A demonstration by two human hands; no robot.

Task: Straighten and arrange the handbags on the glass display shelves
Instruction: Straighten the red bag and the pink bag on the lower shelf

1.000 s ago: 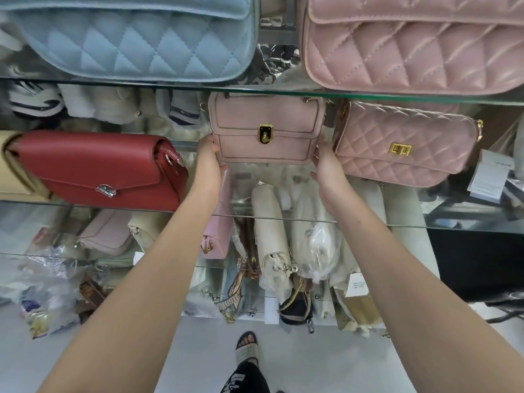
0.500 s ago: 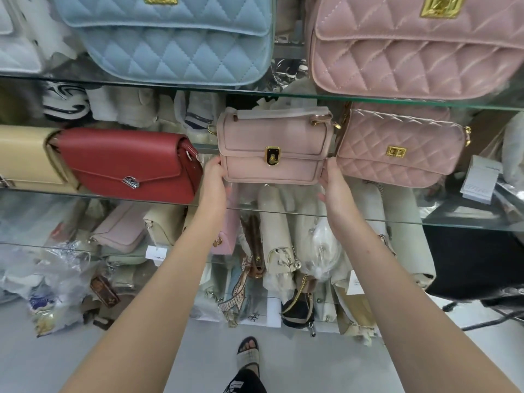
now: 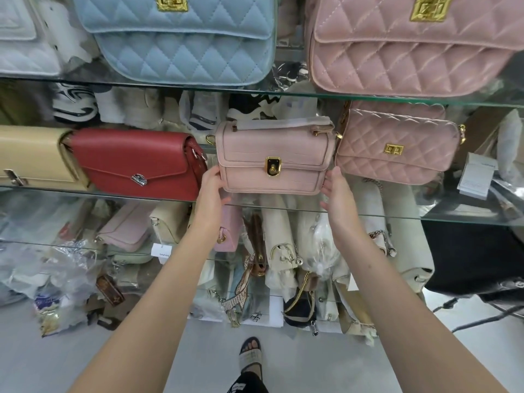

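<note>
Left hand (image 3: 211,190) and right hand (image 3: 338,194), fingers nearly straight, flank the lower corners of a small pink handbag (image 3: 273,154). Each touches one side edge and neither curls round it. The handbag stands upright on the middle glass shelf (image 3: 368,213), gold clasp facing out, between a red handbag (image 3: 136,163) and a quilted pink handbag (image 3: 397,146). On the shelf above stand a blue quilted handbag (image 3: 181,46) and a large pink quilted handbag (image 3: 411,52).
</note>
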